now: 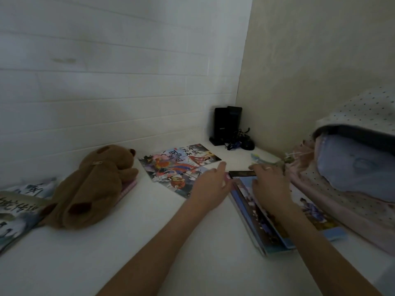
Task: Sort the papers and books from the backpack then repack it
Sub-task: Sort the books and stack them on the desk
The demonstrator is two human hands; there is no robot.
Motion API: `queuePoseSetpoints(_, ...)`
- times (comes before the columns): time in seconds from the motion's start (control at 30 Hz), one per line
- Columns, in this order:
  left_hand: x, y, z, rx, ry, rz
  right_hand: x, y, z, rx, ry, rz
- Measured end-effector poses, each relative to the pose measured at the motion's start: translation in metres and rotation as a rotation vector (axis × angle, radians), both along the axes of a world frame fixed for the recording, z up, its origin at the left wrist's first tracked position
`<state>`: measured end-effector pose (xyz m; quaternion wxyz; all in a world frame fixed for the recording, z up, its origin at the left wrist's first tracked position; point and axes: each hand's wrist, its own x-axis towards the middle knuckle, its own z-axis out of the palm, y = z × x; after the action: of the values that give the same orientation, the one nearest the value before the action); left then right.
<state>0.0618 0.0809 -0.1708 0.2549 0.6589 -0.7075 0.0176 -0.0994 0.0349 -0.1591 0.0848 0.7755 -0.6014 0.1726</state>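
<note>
My right hand [269,184] pins the book stack [259,218] steady, gripping nothing; my left hand [210,184], fingers spread, squares its edge for repacking.

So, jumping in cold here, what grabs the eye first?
The brown teddy bear lying on the white table's left side, and the colourful picture book flat at centre. Both hands, left hand and right hand, reach a book stack beside the pink backpack.
</note>
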Motion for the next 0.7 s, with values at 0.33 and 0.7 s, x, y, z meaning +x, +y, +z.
queuePoseSetpoints(0.33, 0.157, -0.020, -0.041, 0.329, 0.137, 0.469, 0.164, 0.002, -0.039, 0.283, -0.092, 0.061)
queuePoseSetpoints(0.7, 0.168, -0.029, -0.030, -0.157, 0.282, 0.444, 0.193, -0.053, -0.053, 0.261, -0.379, -0.020)
